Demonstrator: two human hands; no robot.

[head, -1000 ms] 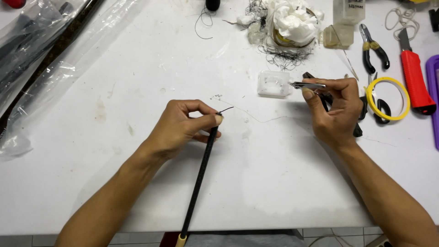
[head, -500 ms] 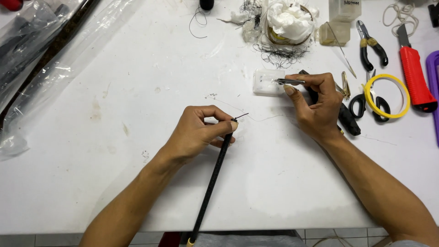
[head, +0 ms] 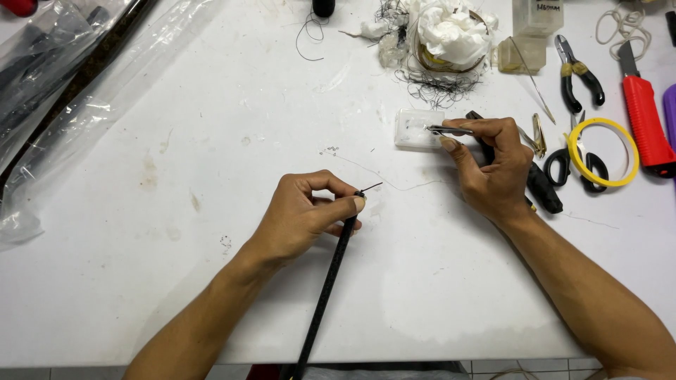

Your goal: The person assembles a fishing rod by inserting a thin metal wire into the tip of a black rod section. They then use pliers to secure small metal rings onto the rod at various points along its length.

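Observation:
My left hand (head: 306, 211) pinches the top end of a thin black rod (head: 325, 292) that slants down to the table's front edge; a short dark tip sticks out past my thumb. My right hand (head: 493, 165) holds metal tweezers (head: 447, 130), their tips at a small clear plastic box (head: 417, 128) on the white table (head: 211, 141). A thin thread (head: 394, 184) lies on the table between my hands.
A wad of white tissue on tangled black thread (head: 447, 35) sits at the back. To the right lie black pliers (head: 579, 74), scissors (head: 560, 165), a yellow tape ring (head: 603, 151) and a red-handled knife (head: 644, 119). Clear plastic sleeves with dark rods (head: 63, 84) lie left.
The view has shifted, so both hands sit further right in frame. My right hand brought the tweezer tips over to the clear box. My left hand keeps the same hold on the rod.

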